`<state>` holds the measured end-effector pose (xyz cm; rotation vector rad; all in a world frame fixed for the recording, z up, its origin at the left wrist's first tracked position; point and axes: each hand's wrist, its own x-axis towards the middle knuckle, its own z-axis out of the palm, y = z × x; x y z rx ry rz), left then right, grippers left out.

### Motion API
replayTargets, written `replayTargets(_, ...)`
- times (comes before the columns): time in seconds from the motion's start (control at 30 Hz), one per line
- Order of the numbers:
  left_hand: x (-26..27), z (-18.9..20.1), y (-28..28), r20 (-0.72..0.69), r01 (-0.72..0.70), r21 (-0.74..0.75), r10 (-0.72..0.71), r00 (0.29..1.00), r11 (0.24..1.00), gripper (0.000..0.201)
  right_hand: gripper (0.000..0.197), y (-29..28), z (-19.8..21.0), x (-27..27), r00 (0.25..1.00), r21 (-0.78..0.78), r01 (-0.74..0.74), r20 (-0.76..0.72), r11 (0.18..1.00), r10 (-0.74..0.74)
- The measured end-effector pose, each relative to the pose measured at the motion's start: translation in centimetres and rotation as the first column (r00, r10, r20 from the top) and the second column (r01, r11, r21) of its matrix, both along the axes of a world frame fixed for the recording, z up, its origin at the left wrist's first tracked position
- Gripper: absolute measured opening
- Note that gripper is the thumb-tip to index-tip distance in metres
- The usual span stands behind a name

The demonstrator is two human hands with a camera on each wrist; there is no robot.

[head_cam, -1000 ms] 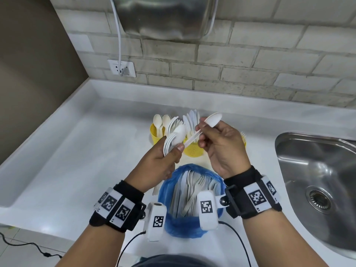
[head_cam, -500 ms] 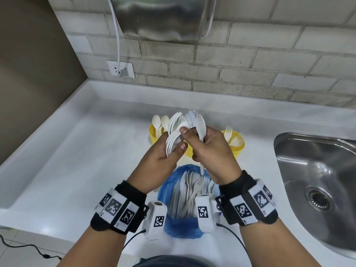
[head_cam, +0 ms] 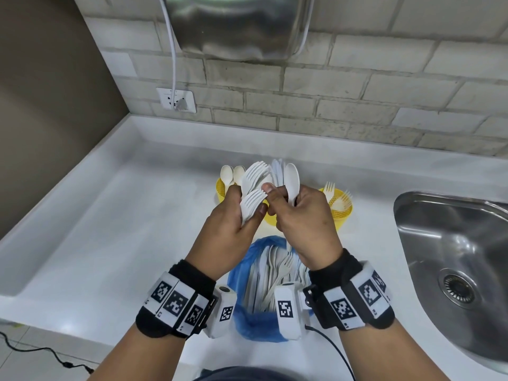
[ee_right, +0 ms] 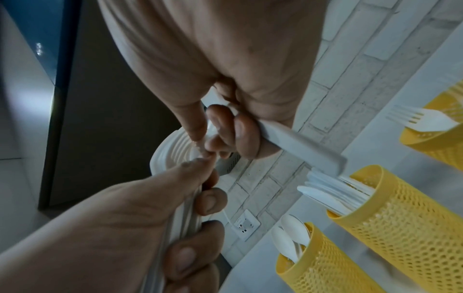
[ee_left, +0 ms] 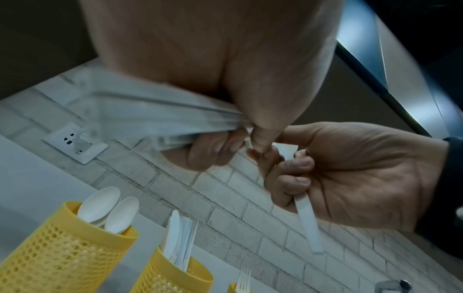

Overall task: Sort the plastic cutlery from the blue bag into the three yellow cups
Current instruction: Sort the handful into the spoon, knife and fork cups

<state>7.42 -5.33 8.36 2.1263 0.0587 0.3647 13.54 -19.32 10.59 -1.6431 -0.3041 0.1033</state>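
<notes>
My left hand (head_cam: pixel 247 213) grips a bundle of white plastic cutlery (head_cam: pixel 254 188) by the handles, fork tines fanned upward. My right hand (head_cam: pixel 286 204) touches it, holding a white spoon (head_cam: pixel 291 182) upright in curled fingers while thumb and forefinger pinch at the bundle's top. The spoon's handle (ee_left: pixel 307 218) sticks out below the fist. Beneath the hands the blue bag (head_cam: pixel 261 323) lies open with more cutlery. Behind stand three yellow mesh cups: one with spoons (head_cam: pixel 220 192), a middle one with knives (ee_right: pixel 400 218), mostly hidden in the head view, and one with forks (head_cam: pixel 341 215).
A steel sink (head_cam: pixel 453 257) is set into the white counter (head_cam: pixel 110 229) at the right. The brick wall carries a socket (head_cam: pixel 177 101) with a cable running up to a metal appliance (head_cam: pixel 236 26). A black cord lies on the floor at the lower left.
My right hand swung the spoon from slanting to upright and moved in against the left hand's bundle. Its thumb and forefinger now pinch at the bundle. The left hand stayed nearly still.
</notes>
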Motion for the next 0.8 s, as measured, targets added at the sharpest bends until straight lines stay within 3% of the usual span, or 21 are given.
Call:
replayTargets(0.13, 0.0, 0.1, 0.0, 0.002, 0.030, -0.045, -0.030, 1.000, 0.999, 0.043, 0.029, 0.2, -0.4, 0.2, 0.998, 0.043, -0.051, -0.030, 0.998, 0.052)
replayTargets(0.3, 0.1, 0.1, 0.0, -0.030, 0.069, -0.158, -0.074, 0.997, 0.985, 0.033, 0.010, 0.6, -0.2, 0.1, 0.964, 0.341, -0.050, -0.230, 0.939, 0.135)
replayTargets(0.5, 0.2, -0.3, 0.3, -0.052, -0.013, -0.142, 0.005, 0.999, 0.990, 0.015, 0.015, 0.4, 0.1, 0.6, 0.887, 0.544, 0.156, -0.445, 0.824, 0.126)
replayTargets(0.63, 0.1, 0.1, 0.0, -0.029, -0.019, -0.072, 0.017, 0.999, 0.997, 0.018, 0.014, 0.3, -0.3, 0.9, 0.835, 0.577, 0.202, -0.524, 0.791, 0.168)
replayTargets(0.8, 0.7, -0.4, -0.1, 0.034, -0.039, 0.142, 0.035, 0.999, 0.989, 0.035, 0.026, 1.0, -0.5, 0.6, 0.801, 0.509, 0.124, -0.558, 0.852, 0.217)
